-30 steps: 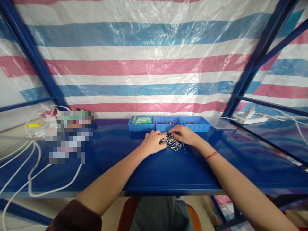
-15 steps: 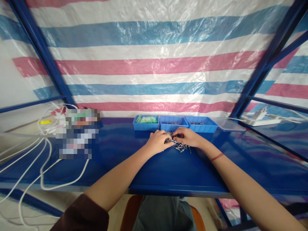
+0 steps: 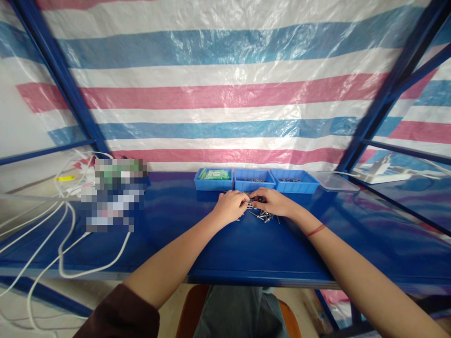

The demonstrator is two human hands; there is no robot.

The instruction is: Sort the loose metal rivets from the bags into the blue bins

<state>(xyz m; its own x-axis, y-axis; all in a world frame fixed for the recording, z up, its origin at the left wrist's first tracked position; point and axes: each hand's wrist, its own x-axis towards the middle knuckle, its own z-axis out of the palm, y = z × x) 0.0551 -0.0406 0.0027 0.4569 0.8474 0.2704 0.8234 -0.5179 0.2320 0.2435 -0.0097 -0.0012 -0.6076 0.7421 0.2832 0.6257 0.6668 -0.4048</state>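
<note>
A loose pile of silvery metal screws (image 3: 265,217) lies on the blue table, partly covered by my hands. My left hand (image 3: 231,205) is at the pile's left side, its fingers curled inward around some screws. From the right, my right hand (image 3: 274,201) reaches over the pile with thumb and fingers bent around screws and dark pieces. The fingertips of both hands are close together, and exactly how many screws each one grips is hidden. Just behind stand a blue bin with green packets (image 3: 214,174), a middle blue bin (image 3: 255,187) and a right blue bin (image 3: 298,188), the latter two with small metal parts.
White cables (image 3: 73,234) trail across the left of the blue table (image 3: 169,253), beside a blurred-out patch of items. A clear plastic lid (image 3: 336,182) lies right of the bins, near a white power strip (image 3: 384,173). Blue frame posts and striped sheeting (image 3: 225,98) close off the back.
My left hand's fingers have drawn in slightly, away from the right hand. My right hand has shifted a little left and down over the screws. The bins have stayed put.
</note>
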